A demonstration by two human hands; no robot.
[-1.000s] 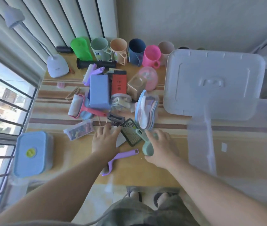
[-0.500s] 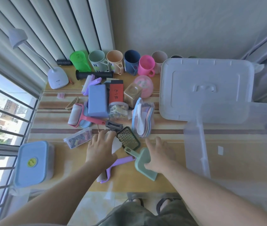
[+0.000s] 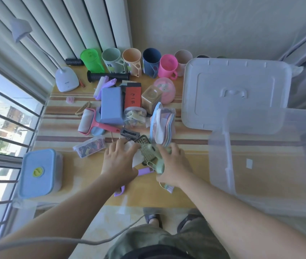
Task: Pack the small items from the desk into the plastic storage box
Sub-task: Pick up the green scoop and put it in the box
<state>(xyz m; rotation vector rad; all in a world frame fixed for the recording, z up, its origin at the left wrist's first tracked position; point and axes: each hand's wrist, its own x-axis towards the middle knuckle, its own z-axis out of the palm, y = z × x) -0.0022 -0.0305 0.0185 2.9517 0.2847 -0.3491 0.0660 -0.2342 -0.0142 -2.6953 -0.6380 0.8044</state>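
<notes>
Hands work a cluttered desk (image 3: 85, 186) by a barred window. The left hand (image 3: 119, 161) lies flat with fingers spread over a white item and the near edge of a black grid-faced grater (image 3: 145, 146); a purple handle (image 3: 144, 171) pokes out beside its thumb. The right hand (image 3: 174, 165) is curled around a pale green tool (image 3: 158, 164), thumb below and fingers over the top, touching the grater. Just behind them stand a sleeve of pastel spoons (image 3: 162, 126), a blue block (image 3: 111, 105), a red box (image 3: 133, 97) and a row of coloured cups (image 3: 131, 61) along the wall. The clear plastic storage box (image 3: 260, 165) sits open at the right edge of the desk, its lid (image 3: 236, 90) lying flat behind it. A blue-lidded container (image 3: 40, 171) sits at the left.
</notes>
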